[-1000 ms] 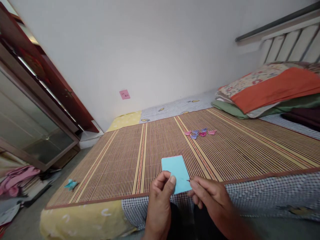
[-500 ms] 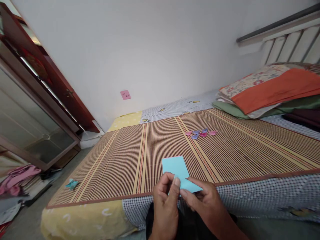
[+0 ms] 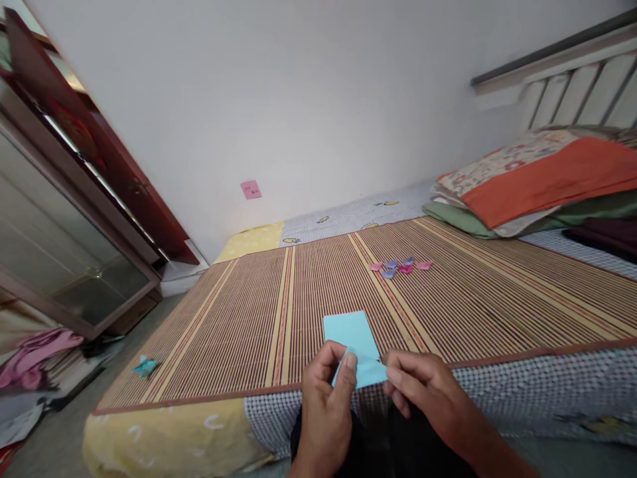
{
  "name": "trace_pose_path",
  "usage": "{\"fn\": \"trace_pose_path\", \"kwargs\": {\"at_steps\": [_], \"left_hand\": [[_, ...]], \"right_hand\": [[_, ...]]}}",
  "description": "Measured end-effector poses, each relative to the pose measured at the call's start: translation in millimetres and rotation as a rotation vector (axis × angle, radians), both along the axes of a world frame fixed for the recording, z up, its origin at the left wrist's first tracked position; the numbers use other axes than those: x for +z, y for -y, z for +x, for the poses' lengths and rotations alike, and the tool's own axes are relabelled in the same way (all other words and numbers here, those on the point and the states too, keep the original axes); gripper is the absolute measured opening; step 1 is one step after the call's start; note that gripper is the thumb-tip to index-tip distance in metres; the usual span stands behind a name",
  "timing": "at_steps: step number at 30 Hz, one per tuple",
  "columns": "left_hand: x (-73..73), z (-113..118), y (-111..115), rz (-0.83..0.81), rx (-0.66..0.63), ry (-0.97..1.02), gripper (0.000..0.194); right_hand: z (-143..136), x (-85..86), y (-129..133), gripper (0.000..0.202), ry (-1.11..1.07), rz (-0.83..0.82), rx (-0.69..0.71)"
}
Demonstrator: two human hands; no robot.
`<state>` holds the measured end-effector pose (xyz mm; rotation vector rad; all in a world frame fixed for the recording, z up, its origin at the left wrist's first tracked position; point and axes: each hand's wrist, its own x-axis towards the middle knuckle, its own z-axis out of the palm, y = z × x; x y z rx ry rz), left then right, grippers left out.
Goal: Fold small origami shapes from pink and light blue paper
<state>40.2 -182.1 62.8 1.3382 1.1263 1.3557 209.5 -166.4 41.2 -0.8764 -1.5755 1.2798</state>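
Observation:
A light blue piece of folded paper (image 3: 367, 373) is held between both hands above the mat's front edge. My left hand (image 3: 329, 398) pinches its left end, thumb on top. The fingertips of my right hand (image 3: 417, 380) are closed on its right tip. Just beyond lies a flat light blue sheet (image 3: 350, 330) on the striped mat (image 3: 239, 318); its near part is hidden by the hands and the held paper.
Several small pink and purple folded papers (image 3: 391, 267) lie farther back on the mat. A teal folded paper (image 3: 144, 366) sits at the left front corner. Folded bedding with an orange cover (image 3: 542, 179) is piled at the right, below a radiator (image 3: 582, 89).
My right hand has shifted right along the held paper, and its fingers now grip the right tip. The pointed flap on that side no longer sticks out. My left hand has hardly moved.

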Motion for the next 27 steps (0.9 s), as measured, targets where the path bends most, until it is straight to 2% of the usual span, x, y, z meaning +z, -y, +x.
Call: {"fn": "trace_pose_path", "kwargs": {"at_steps": [3, 6, 9, 12, 15, 21, 27], "left_hand": [[2.2, -3, 0, 0.043, -0.051, -0.143, 0.031], [2.8, -5, -1, 0.063, -0.075, -0.225, 0.032], [1.5, -6, -5, 0.009, -0.076, -0.111, 0.031], [-0.3, -7, -7, -0.069, -0.089, 0.1, 0.036], [-1.5, -5, -5, -0.144, -0.125, 0.206, 0.039], [-3.7, 3, -3, -0.196, -0.129, 0.232, 0.032], [-5.5, -1, -3, -0.191, -0.143, 0.184, 0.033]], "right_hand": [[-2, 6.1, -3, 0.025, 0.037, 0.049, -0.029], [-10, 7.9, -3, 0.035, 0.069, 0.068, -0.046], [-15, 4.9, -1, 0.039, 0.069, 0.088, -0.09], [-16, 1.5, -1, 0.038, -0.001, 0.073, -0.138], [-16, -0.1, -1, 0.039, -0.07, 0.039, -0.178], [-21, -4.3, -3, 0.038, -0.188, -0.061, -0.101], [-20, -6.9, -4, 0.038, -0.162, -0.078, -0.025]]}}
